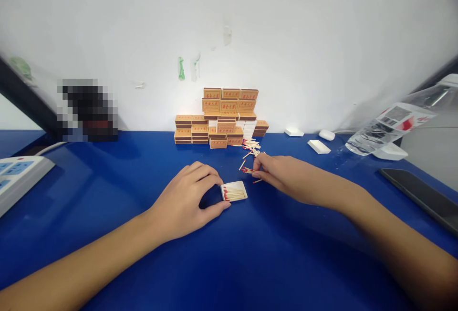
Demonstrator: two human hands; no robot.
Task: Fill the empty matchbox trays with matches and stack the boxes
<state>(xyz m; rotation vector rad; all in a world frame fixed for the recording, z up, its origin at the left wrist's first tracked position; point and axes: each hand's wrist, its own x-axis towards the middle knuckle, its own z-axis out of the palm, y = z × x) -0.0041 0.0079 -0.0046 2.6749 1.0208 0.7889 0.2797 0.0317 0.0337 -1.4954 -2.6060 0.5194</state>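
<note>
A small white matchbox tray [234,191] holding several red-tipped matches lies on the blue table [229,253]. My left hand [189,199] grips its left end between curled fingers and thumb. Just right of the tray, my right hand [277,171] pinches a few matches [247,170] by their stems, red heads pointing left. A loose heap of matches [251,146] lies behind that hand. Against the wall stands a stack of orange matchboxes [223,118].
A white power strip [16,177] sits at the left edge. To the right are white box trays [318,146], a white earbud case [326,135], a clear plastic bottle [390,127] lying down and a dark phone [422,199]. A white wall backs the table.
</note>
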